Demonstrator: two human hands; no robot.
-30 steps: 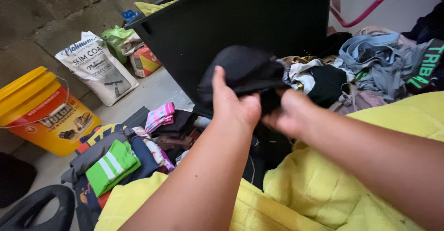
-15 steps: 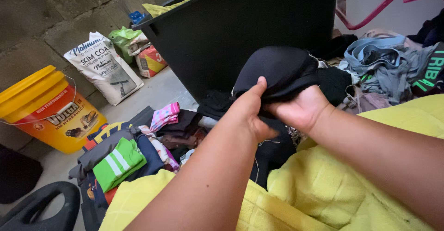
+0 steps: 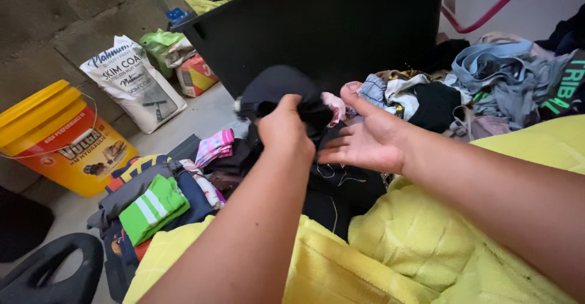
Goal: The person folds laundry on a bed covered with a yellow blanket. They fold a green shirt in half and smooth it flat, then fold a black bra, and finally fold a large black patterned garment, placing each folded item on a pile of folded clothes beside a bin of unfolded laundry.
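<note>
My left hand (image 3: 285, 130) grips a bunched black garment (image 3: 277, 94), holding it up over a heap of dark clothes (image 3: 341, 188). Just to its right, my right hand (image 3: 365, 139) is spread with the palm up, fingers apart and nothing in it, close to the black garment. A yellow towel-like cloth (image 3: 414, 243) lies across my lap beneath both forearms. Folded pieces sit low on the left: a green one with white stripes (image 3: 152, 209) and a pink patterned one (image 3: 214, 147).
A large black panel (image 3: 329, 24) stands behind the hands. Mixed laundry (image 3: 499, 84) is piled at the right. On the floor at left are a yellow bucket (image 3: 55, 136), a white sack (image 3: 134, 84) and small packages (image 3: 195, 75). A black curved object (image 3: 55, 273) is at bottom left.
Both hands held the black garment together before; now my right hand has let go and spread flat, while my left hand has carried the garment to the left.
</note>
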